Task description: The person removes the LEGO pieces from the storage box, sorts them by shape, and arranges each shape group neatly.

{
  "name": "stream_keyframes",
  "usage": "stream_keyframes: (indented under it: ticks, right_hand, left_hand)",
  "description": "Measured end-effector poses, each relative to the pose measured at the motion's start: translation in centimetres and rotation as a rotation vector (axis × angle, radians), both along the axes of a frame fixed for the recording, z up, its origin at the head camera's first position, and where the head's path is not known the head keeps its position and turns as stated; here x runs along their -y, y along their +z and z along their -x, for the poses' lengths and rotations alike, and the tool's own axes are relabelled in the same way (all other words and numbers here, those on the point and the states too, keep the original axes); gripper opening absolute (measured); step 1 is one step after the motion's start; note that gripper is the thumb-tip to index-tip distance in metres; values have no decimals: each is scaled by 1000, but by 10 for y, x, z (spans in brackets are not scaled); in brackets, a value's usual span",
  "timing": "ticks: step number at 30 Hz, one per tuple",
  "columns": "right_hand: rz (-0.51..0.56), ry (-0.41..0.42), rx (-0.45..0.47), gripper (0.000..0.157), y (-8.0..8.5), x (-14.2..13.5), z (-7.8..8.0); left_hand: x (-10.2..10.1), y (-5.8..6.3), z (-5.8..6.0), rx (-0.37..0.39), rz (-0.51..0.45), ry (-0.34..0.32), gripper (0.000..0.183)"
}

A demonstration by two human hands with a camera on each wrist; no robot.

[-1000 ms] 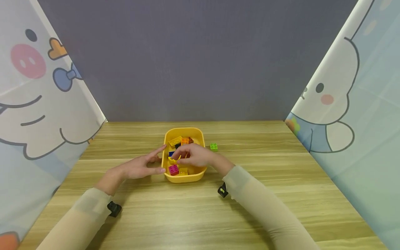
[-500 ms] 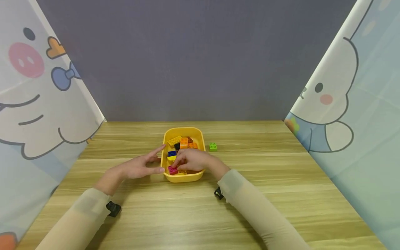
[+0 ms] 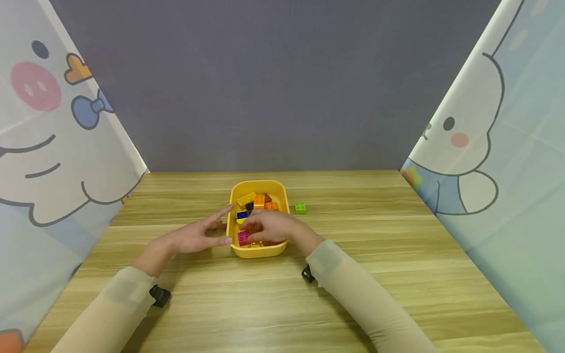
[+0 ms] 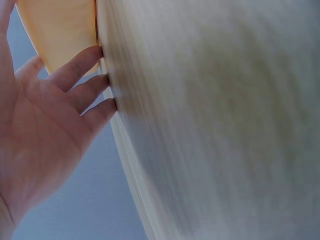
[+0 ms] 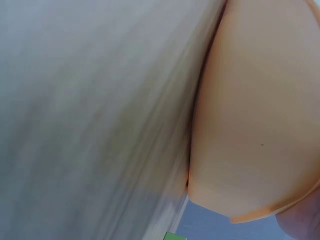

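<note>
Touching tray (image 3: 259,253) on bench (image 3: 229,304) with left hand (image 3: 190,237), straight-fingered. Poising right hand (image 3: 273,226), bent-fingered, in tray beside pink block (image 3: 243,238), hiding its middle; being unable to tell whether gripping anything. Seeing green block (image 3: 300,208) right of tray, almost cropped out in right wrist view.

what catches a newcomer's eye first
Probably the yellow bin near the head view's middle, with the right hand in among its coloured bricks and the left hand at its left side. Next, the lone green brick right of the bin, and the pink-snouted cartoon at far left.
</note>
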State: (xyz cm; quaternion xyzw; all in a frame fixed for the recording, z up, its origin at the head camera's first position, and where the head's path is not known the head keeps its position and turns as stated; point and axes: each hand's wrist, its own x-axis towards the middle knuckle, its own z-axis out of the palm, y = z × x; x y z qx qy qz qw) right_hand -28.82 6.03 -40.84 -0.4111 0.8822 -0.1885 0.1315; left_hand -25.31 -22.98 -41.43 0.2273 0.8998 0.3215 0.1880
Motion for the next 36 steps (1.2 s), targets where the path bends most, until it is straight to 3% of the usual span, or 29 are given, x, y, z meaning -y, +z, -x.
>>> stream_keyframes:
  ticks: [7,18,27,36]
  right_hand:
    - [-49,-20,-53,40,1,2,-1]
    - [-80,-47,-65,37,4,3,-4]
    - [14,-86,-23,33,2,2,-4]
    - [182,-106,85,32,5,-3,-7]
  left_hand:
    - [0,-1,1,1,6,5,100]
    - [0,-1,0,16,-2,11,100]
    - [0,-2,0,18,-15,13,99]
    - [0,-1,0,23,-12,16,100]
